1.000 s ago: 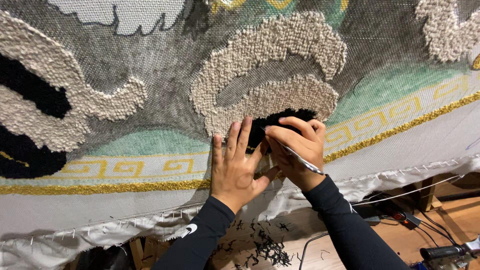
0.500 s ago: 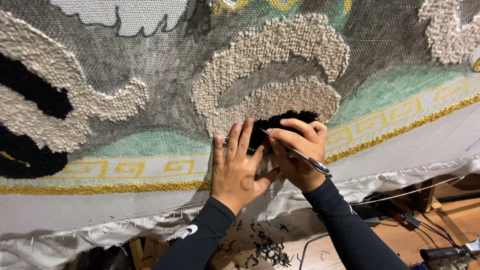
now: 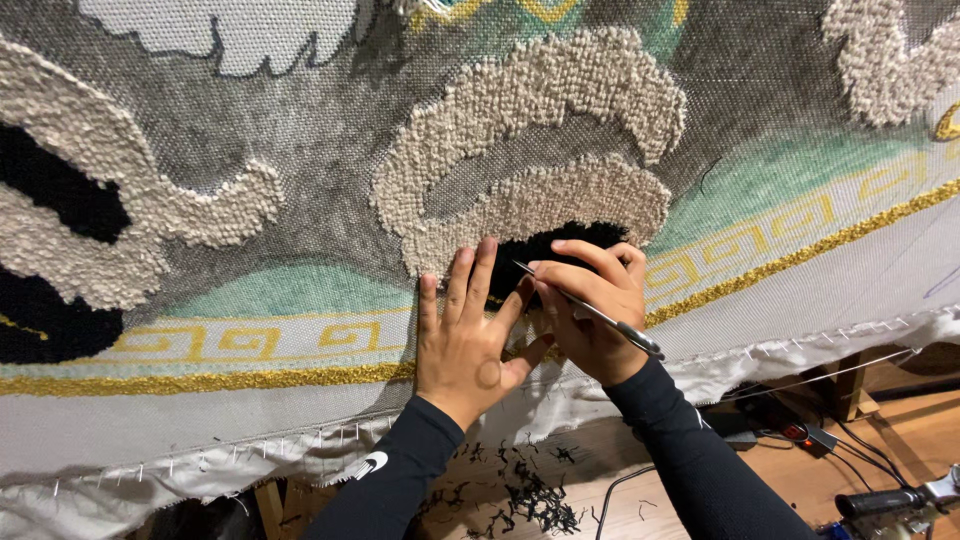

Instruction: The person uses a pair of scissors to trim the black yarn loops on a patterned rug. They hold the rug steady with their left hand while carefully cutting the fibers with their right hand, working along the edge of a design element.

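The left hand (image 3: 470, 335) lay flat and released on the stretched rug cloth (image 3: 300, 180), fingers spread and pointing up, gripping nothing. Right beside it, touching at the thumb side, the right hand (image 3: 590, 315) was clenched around a thin metal tool (image 3: 590, 312), held like a pen, its dark handle end trailing out past the wrist and its tip aimed toward the left hand's fingertips. Just above both hands sat a black tufted patch (image 3: 550, 245), tucked under a curling band of cream loops (image 3: 530, 140). Under the palms ran a gold border line (image 3: 200, 380), with a gold key pattern (image 3: 240, 342) to the left of the left hand and pale green ground (image 3: 290, 290) over it. Below the wrists, the cloth's frayed white edge (image 3: 250, 455) hung stapled along the frame. Further down, between the two black sleeves, black yarn scraps (image 3: 530, 495) lay scattered on the wooden floor (image 3: 900, 450), with cables (image 3: 850, 440) off to the right of the right arm.
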